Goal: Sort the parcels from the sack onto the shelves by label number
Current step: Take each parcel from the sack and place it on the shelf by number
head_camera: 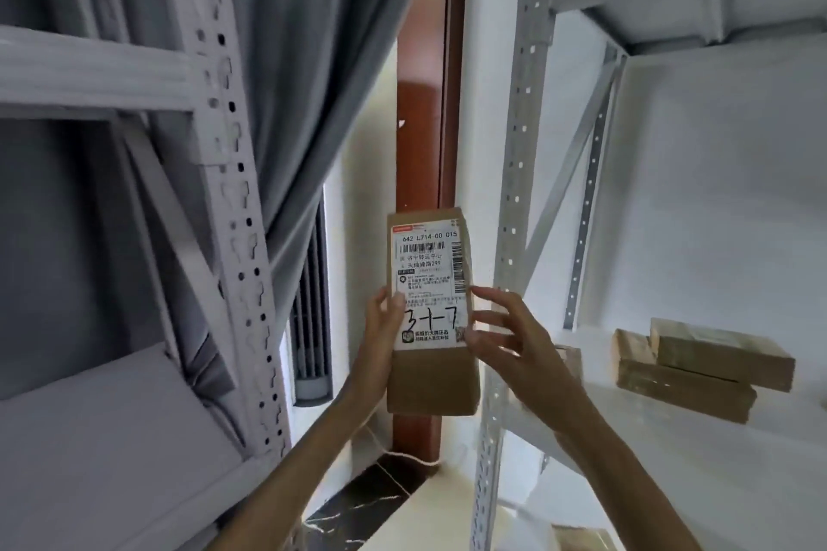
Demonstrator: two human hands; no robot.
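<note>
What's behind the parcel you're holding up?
Behind the parcel: a brown door frame and white wall. The frame's stretch directly behind it is covered.

The label's (pixel 428 282) small print is too blurred to read; the lower parcel (pixel 577 537) is cut off by the frame's edge.

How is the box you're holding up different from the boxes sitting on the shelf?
The held parcel stands upright in the air, gripped by the left hand, with the right hand beside it; the stacked parcels lie flat on the right shelf. The held parcel shows a white label with "3-1-7" handwritten on it; no label shows on the stacked parcels from here. The held parcel is alone; the stacked ones rest on each other. All are brown cardboard.
</note>
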